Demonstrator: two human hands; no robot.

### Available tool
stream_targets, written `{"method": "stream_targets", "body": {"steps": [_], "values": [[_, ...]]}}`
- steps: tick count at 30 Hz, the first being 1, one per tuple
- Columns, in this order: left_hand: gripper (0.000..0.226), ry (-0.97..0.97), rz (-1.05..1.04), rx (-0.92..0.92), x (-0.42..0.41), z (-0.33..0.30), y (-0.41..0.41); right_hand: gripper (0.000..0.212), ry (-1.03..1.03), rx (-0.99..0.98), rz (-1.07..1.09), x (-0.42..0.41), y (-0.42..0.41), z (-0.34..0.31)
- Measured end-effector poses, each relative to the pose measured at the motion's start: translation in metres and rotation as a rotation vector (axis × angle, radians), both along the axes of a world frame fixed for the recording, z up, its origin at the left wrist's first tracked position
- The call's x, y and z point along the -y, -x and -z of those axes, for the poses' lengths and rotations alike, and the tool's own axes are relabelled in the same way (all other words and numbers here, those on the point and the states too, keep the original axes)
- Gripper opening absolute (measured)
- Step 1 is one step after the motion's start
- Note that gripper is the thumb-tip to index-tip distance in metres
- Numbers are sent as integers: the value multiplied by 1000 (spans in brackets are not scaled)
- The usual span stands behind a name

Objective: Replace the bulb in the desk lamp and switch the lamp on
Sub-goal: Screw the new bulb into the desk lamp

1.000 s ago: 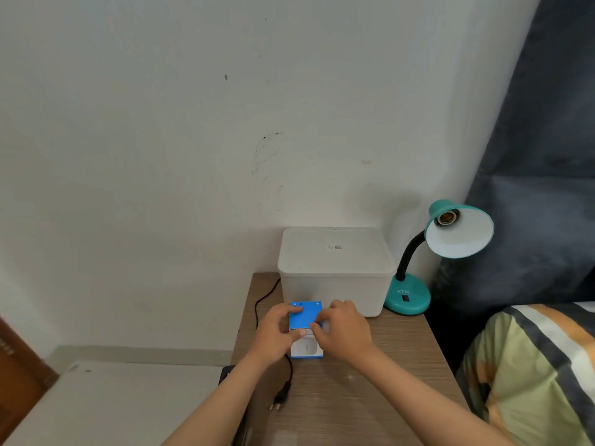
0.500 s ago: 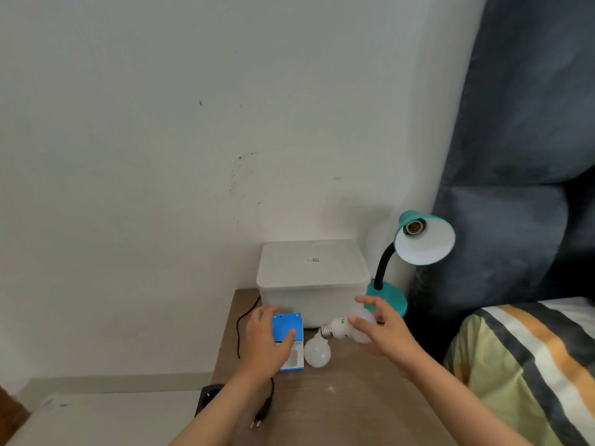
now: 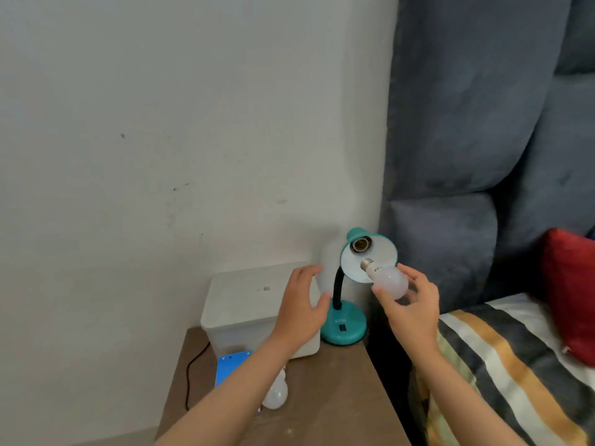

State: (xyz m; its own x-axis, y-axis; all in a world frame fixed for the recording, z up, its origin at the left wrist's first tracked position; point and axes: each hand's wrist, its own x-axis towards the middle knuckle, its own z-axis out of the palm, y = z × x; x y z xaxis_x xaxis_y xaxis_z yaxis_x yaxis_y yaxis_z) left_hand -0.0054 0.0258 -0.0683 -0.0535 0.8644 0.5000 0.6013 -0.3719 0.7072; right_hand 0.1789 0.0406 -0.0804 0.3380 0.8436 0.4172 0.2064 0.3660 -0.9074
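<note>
A second white frosted bulb [image 3: 275, 395] lies on the brown wooden bedside table [image 3: 335, 397], apparently touching the blue bulb box [image 3: 230, 365]. Farther back, the left hand [image 3: 301, 309] hovers spread and empty. The right hand [image 3: 410, 309] pinches a white frosted screw-base bulb [image 3: 388, 278], just below the empty socket [image 3: 361, 244] of the teal gooseneck desk lamp [image 3: 344, 326].

Left forearm [image 3: 244, 378] hides part of blue box [image 3: 230, 365] and top of spare bulb [image 3: 275, 394] beside it. Print on held bulb [image 3: 388, 278] too small to read. Red cushion [image 3: 570, 294], far right of lamp [image 3: 354, 284], cut by frame edge.
</note>
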Motion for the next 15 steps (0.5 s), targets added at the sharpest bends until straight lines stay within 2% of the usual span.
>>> {"method": "stream_targets", "body": {"steps": [8, 15], "values": [[43, -37, 62, 59, -60, -18, -38, 55, -143, 75, 91, -44, 12, 14], [41, -115, -30, 116, -83, -10, -47, 57, -201, 128, 110, -71, 20, 20]]}}
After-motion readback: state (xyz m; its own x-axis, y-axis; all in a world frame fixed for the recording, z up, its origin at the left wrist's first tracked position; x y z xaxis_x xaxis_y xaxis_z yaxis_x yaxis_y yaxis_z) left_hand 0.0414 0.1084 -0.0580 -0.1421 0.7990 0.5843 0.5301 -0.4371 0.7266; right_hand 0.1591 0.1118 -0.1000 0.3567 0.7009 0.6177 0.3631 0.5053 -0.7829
